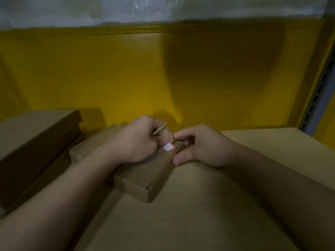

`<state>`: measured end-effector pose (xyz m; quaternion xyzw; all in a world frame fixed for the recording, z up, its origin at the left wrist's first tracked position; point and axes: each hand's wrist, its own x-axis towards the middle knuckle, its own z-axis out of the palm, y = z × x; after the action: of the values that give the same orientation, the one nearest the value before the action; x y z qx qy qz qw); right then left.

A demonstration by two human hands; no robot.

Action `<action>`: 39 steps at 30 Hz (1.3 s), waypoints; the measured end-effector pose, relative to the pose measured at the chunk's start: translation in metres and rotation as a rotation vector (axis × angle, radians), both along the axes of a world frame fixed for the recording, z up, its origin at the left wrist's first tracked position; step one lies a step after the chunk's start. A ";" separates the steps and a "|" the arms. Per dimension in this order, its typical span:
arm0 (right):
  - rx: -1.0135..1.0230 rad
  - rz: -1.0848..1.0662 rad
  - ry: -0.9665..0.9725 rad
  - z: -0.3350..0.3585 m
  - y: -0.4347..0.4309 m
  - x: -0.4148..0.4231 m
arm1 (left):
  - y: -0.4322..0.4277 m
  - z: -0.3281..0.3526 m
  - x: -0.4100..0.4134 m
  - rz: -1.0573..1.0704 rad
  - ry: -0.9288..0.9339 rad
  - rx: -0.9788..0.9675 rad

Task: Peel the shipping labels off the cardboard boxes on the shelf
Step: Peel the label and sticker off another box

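A small flat cardboard box (146,176) lies on a larger cardboard surface in the middle of the view. Near its far corner sits a small white label with a red border (168,147). My left hand (137,142) rests on top of the box beside the label, fingers curled around a folded tan piece of paper or tape (163,132). My right hand (201,145) grips the box's right edge, thumb on the side wall and fingertips at the far corner next to the label. Whether the label's edge is lifted is hidden by my fingers.
A bigger lidded cardboard box (36,142) stands at the left. The large cardboard sheet or box top (199,214) fills the foreground. A yellow back wall (163,73) rises behind. A grey slotted shelf upright (317,98) runs along the right.
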<state>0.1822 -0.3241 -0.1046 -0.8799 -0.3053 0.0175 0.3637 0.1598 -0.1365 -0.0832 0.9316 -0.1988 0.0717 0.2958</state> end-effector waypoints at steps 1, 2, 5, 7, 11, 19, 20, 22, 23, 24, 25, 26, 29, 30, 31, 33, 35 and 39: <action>0.001 0.000 -0.005 0.000 0.000 0.000 | 0.000 0.000 0.000 -0.014 0.017 -0.017; -0.002 0.002 -0.011 0.000 0.000 0.000 | 0.000 0.000 0.000 -0.026 0.034 -0.032; -0.008 0.008 -0.015 -0.001 0.000 0.001 | 0.001 0.001 0.000 -0.046 0.068 -0.061; -0.011 0.014 -0.022 0.000 0.000 0.000 | 0.001 0.002 -0.001 -0.059 0.081 -0.062; -0.055 0.004 -0.076 0.001 0.002 0.000 | 0.000 0.004 -0.004 -0.073 0.093 -0.044; -0.081 -0.005 -0.088 0.002 0.001 0.000 | -0.002 0.007 -0.008 -0.013 -0.016 0.040; -0.079 -0.003 -0.083 0.002 0.001 0.000 | -0.003 0.006 -0.008 0.007 -0.041 0.068; -0.075 -0.001 -0.079 0.002 0.001 -0.001 | -0.005 0.004 -0.007 0.058 -0.090 0.133; -0.075 -0.007 -0.081 0.002 0.001 -0.001 | -0.005 0.003 -0.005 0.067 -0.089 0.129; -0.079 -0.018 -0.084 0.002 0.001 -0.001 | -0.005 0.002 -0.005 0.062 -0.073 0.101; -0.084 -0.031 -0.086 0.002 0.002 0.000 | -0.004 0.002 -0.004 0.050 -0.053 0.064; -0.087 -0.040 -0.087 0.001 0.003 0.001 | -0.003 0.001 -0.004 0.032 -0.032 0.026; -0.085 -0.053 -0.085 -0.001 0.003 0.003 | 0.000 0.002 -0.006 -0.045 0.033 -0.055; -0.084 -0.053 -0.079 -0.001 0.003 0.003 | 0.001 0.004 -0.007 -0.074 0.043 -0.093; -0.083 -0.051 -0.072 -0.001 0.003 0.004 | 0.002 0.006 -0.008 -0.098 0.043 -0.148; -0.080 -0.053 -0.054 -0.001 0.001 0.006 | 0.005 0.012 -0.011 -0.121 0.031 -0.272; -0.091 -0.056 -0.045 0.000 0.000 0.007 | 0.005 0.015 -0.013 -0.127 0.014 -0.310; -0.154 -0.061 -0.063 0.002 -0.003 0.006 | 0.001 0.011 -0.014 -0.137 0.043 -0.335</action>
<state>0.1885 -0.3273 -0.1030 -0.9143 -0.2871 0.0021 0.2857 0.1455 -0.1352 -0.0722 0.8550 -0.2407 0.0635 0.4551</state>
